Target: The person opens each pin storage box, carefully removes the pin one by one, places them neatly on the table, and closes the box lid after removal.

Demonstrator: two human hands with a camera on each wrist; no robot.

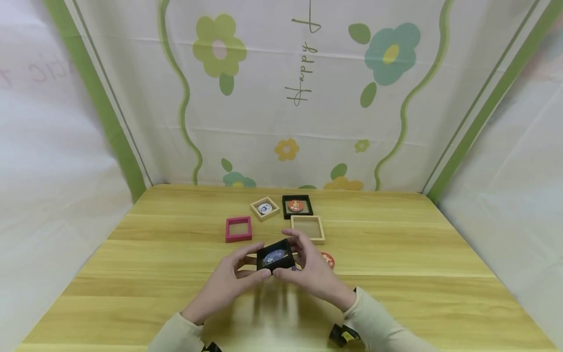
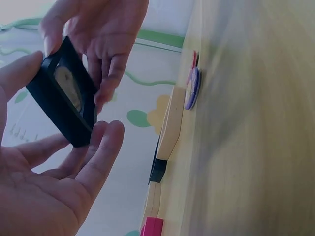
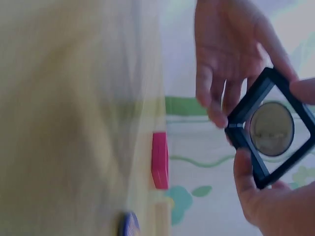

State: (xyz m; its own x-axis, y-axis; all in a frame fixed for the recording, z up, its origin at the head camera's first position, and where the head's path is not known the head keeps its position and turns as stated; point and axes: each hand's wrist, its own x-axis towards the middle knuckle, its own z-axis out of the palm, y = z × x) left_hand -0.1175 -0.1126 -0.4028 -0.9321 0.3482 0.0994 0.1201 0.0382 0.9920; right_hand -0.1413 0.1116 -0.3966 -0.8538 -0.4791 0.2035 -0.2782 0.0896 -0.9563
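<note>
Both hands hold a small square black display frame (image 1: 275, 256) above the table, tilted, with a round badge (image 3: 271, 129) inside it, seen through its clear window. My left hand (image 1: 230, 271) pinches the frame's left side between thumb and fingers. On the opposite side my right hand (image 1: 314, 271) grips it, thumb along the near edge. Below the right hand, partly hidden by it, lie a blue-purple round badge (image 2: 193, 88) and a red round badge (image 1: 328, 259) on the table.
Farther back on the wood-grain table (image 1: 176, 274) lie a pink frame (image 1: 239, 238), a small wooden frame (image 1: 257, 213) around a white-and-blue badge, a black frame (image 1: 285, 210) with a red badge, and a larger wooden frame (image 1: 322, 234). A flower-printed cloth (image 1: 255, 112) hangs behind.
</note>
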